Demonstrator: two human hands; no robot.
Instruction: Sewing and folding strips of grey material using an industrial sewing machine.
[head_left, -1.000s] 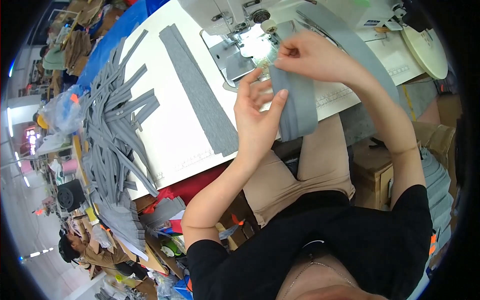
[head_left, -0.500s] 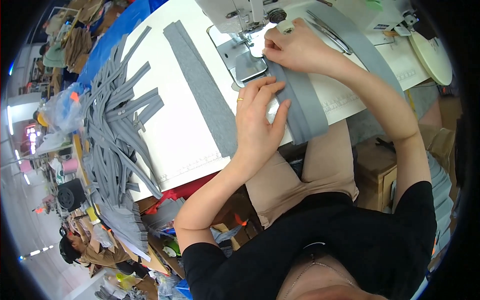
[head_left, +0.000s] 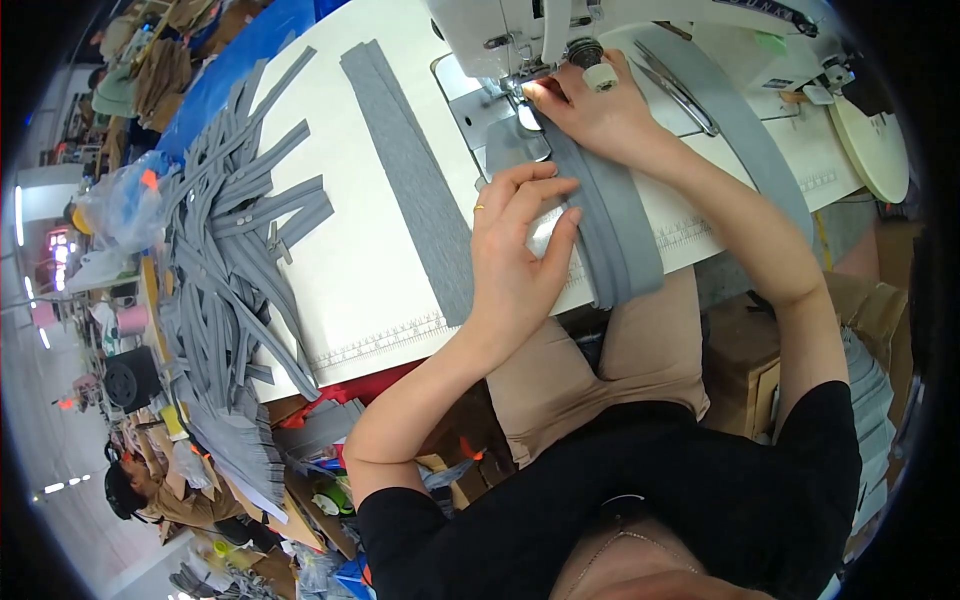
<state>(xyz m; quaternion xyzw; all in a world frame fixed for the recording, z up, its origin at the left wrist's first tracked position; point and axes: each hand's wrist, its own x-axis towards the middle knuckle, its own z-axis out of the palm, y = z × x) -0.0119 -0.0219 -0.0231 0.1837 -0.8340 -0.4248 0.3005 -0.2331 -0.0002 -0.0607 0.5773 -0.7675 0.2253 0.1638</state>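
A long grey fabric strip point(head_left: 625, 225) runs from beneath the sewing machine point(head_left: 500, 35) down over the table's near edge; it looks folded or layered along its left side. Beside the needle area, my right hand point(head_left: 605, 115) pinches the far end of the strip, its fingertips partly behind the machine's knob. My left hand point(head_left: 515, 240) lies with fingers stretched and thumb apart, the fingertips touching the strip's left edge near the metal plate point(head_left: 515, 145). A ring is on one of its fingers. The needle tip is too small to make out.
Grey zippers point(head_left: 235, 240) lie heaped at the table's left. A flat grey fabric piece point(head_left: 415, 185) rests between heap and machine. Metal tweezers or snips point(head_left: 680, 95) lie right of my right hand. Another person point(head_left: 175, 495) is at the far lower left.
The view has shifted slightly, so the machine and table sit a little further right and lower. My right hand stays by the needle and my left hand at the strip's edge.
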